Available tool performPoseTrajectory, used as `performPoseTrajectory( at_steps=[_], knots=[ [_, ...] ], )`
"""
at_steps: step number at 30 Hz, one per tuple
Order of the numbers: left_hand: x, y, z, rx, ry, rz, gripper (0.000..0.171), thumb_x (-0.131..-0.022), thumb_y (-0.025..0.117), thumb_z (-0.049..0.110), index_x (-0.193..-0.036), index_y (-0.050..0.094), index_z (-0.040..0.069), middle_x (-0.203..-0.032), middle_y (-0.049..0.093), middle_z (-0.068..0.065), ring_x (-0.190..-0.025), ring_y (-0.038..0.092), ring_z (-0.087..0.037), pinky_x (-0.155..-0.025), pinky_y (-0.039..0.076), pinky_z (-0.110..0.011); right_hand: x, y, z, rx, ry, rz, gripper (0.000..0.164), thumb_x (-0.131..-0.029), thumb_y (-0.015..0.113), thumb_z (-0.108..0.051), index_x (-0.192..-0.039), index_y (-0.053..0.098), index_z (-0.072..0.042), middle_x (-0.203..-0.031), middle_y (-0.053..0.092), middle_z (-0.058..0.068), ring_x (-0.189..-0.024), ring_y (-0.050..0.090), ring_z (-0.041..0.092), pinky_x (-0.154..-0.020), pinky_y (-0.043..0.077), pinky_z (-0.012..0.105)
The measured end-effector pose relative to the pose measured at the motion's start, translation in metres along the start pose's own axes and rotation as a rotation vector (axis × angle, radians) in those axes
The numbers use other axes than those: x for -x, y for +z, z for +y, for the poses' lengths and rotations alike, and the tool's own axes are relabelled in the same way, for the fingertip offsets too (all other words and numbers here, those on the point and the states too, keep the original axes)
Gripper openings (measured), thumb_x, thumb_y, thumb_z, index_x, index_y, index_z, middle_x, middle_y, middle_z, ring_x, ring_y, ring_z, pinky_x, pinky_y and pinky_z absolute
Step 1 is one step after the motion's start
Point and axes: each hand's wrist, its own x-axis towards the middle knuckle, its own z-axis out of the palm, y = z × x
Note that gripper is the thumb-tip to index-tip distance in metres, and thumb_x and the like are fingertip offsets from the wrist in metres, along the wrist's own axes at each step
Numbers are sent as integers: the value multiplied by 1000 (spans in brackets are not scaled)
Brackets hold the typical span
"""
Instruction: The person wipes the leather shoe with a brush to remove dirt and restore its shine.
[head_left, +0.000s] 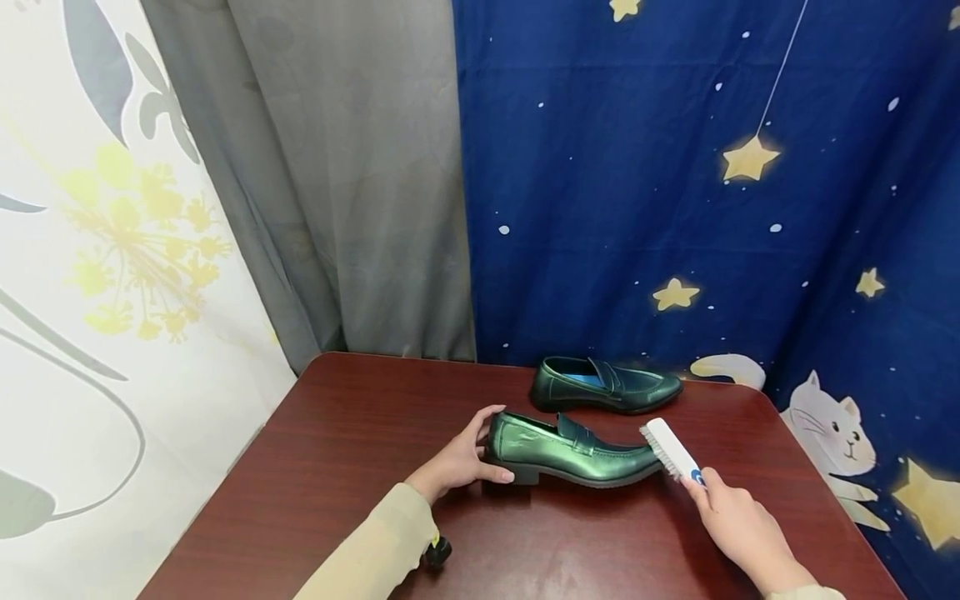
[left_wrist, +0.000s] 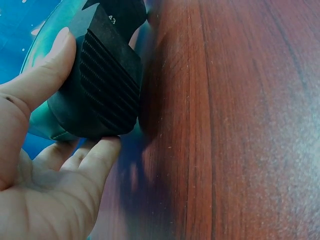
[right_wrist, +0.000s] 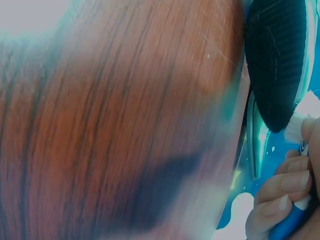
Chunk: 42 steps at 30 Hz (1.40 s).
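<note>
A green leather loafer (head_left: 540, 446) is on the near part of the table, toe to the right. My left hand (head_left: 468, 458) grips it by the heel, the thumb on the near side and the fingers behind. In the left wrist view the ridged black heel (left_wrist: 107, 82) shows between thumb and fingers, tilted over the wood. My right hand (head_left: 738, 521) holds a white brush (head_left: 671, 448) by its handle, bristles against the loafer's toe. The right wrist view shows the brush's blue handle end (right_wrist: 286, 225) in the curled fingers and the toe's dark sole (right_wrist: 275, 60).
A second dark green loafer (head_left: 603, 387) stands behind the first, near the back edge of the reddish-brown table (head_left: 360, 467). Close behind the table hang a grey curtain (head_left: 375, 183) and a blue star-patterned curtain (head_left: 600, 167).
</note>
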Motion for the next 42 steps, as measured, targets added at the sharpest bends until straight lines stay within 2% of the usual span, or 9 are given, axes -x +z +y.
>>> performPoseTrajectory(
  at_steps=[6,11,17,27,32,37,42],
  knots=[
    [1,2,-2,12,4,-13,102,-63,84,14,-140,21,39,-134,41,2,-106,52,-23,-81,47,-35,-3,2,8,-20,43,-22,64,-91,31,-61,-112,43,-1,-81,57,18,-63,54,26,-52,41,47],
    [1,1,-2,1,-9,6,102,-63,84,16,-140,21,39,-133,43,4,-106,52,-22,-82,46,-35,-5,2,6,-31,38,-5,67,-90,29,-63,-112,44,-1,-84,57,22,-64,55,28,-52,41,49],
    [-1,0,-1,2,-18,12,101,-62,85,18,-137,23,45,-131,44,6,-105,53,-21,-82,45,-35,-3,4,2,-44,22,26,61,-92,33,-59,-105,46,-1,-79,58,19,-63,55,27,-51,41,47],
    [-1,-1,0,-20,-21,5,102,-61,86,21,-139,22,42,-130,45,6,-105,53,-21,-84,44,-36,5,8,-11,-89,37,21,57,-92,35,-57,-100,46,-1,-70,55,12,-59,53,24,-50,39,43],
    [0,-2,1,-20,-6,3,100,-63,84,19,-138,23,42,-132,44,3,-104,53,-23,-83,45,-36,7,10,-15,-105,44,5,63,-91,32,-61,-100,46,0,-68,53,10,-60,52,23,-51,39,42],
    [0,-2,1,-16,-9,0,100,-63,84,18,-139,22,42,-132,43,3,-104,53,-23,-83,44,-36,10,12,-20,-112,37,11,59,-92,33,-58,-97,47,-1,-63,51,8,-60,52,23,-50,39,42],
    [-1,-2,1,-1,-7,-12,103,-63,85,17,-141,20,39,-133,42,1,-104,53,-23,-83,45,-36,12,15,-26,-116,25,30,59,-91,33,-59,-97,47,-1,-68,55,10,-61,54,23,-50,39,43]
  ],
)
